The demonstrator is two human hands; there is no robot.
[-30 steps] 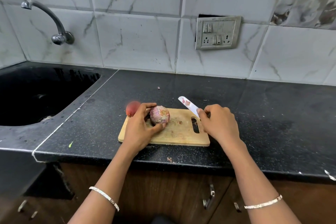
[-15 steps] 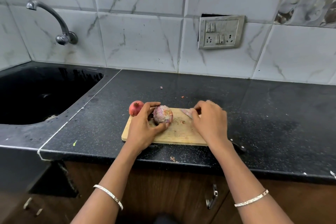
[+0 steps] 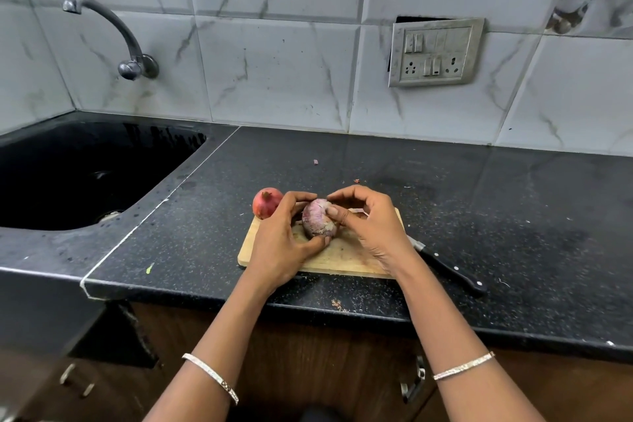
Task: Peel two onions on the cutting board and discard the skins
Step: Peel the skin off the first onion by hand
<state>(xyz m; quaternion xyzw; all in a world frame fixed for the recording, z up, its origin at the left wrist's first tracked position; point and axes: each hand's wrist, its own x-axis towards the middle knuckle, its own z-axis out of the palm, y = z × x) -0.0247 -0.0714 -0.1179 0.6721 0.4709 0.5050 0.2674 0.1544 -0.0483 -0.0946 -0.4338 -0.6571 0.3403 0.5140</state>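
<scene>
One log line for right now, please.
left hand: grips onion over cutting board; right hand: pinches at onion's top; second onion: unpeeled, at board's far-left corner; knife: lying, handle on counter right of board

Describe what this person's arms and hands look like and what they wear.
Both forearms are bare, with no sleeves in view. The left hand and right hand wear no gloves; no rings show. Each wrist carries a thin silver-coloured bangle: left bangle, right bangle.
</scene>
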